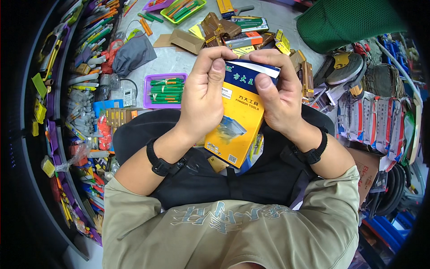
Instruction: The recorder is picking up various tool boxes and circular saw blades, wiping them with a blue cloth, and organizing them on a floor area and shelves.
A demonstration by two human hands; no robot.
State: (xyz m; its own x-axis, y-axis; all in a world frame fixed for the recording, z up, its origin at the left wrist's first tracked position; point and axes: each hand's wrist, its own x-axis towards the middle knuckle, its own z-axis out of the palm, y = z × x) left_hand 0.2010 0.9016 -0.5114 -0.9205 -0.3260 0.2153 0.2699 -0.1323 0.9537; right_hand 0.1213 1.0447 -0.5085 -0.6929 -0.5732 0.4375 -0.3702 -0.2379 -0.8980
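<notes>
Both hands hold a yellow and dark-blue cardboard tool box (235, 121) above my lap, its printed face towards me. My left hand (206, 90) grips the box's left edge near the top, with the thumb along its upper corner. On the right side, my right hand (280, 90) has its thumb on the front face and its fingers curled over the upper edge. A white strip shows at the box's top end, between the hands, where the flap looks partly raised. The lower part of the box hangs tilted over my knees.
A purple tray (165, 90) of green bundled tools stands on the floor left of the hands. Ahead lie brown cartons (215, 30) and a lime-green tray (183, 10). A packed shelf (70, 111) runs along the left; a miter saw (346, 69) and stacked packages (373, 124) stand right.
</notes>
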